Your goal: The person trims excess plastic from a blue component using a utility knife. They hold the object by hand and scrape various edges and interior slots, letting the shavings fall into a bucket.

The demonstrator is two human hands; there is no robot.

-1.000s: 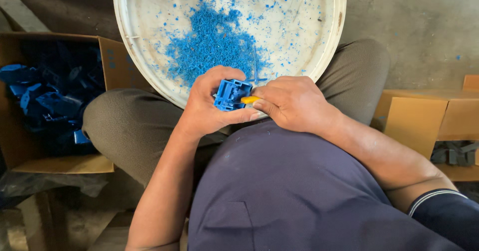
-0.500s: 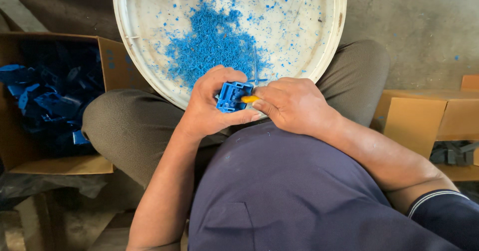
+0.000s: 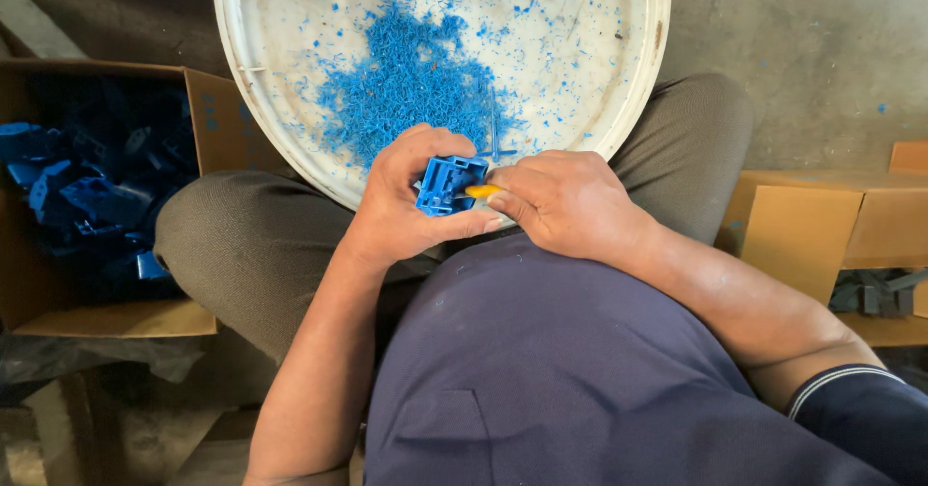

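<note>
The left hand (image 3: 411, 206) is wrapped around a small blue moulded plastic part (image 3: 448, 183), fingers curled tight on its far side and thumb pressed under it; the part sits just over the near rim of the round white tub (image 3: 633, 109), above the person's lap; the right hand (image 3: 570, 201) is closed in a narrow pinch on a small tool with a yellow-orange handle (image 3: 480, 192), its tip hidden against the part's edge; this looks like the trimming step, scraping excess off the moulding; the next stroke would seem to call for a firm grip and a short, controlled pull, so that the waste falls onto the heap of blue shavings (image 3: 406, 85) inside the tub. Left of the tub stands an open brown cardboard box (image 3: 116, 320) holding more blue parts (image 3: 68, 191); right of the tub sits another brown carton (image 3: 802, 225), plain-sided, with dark grey pieces (image 3: 875, 291) in it; no labels can be made out on either.
</note>
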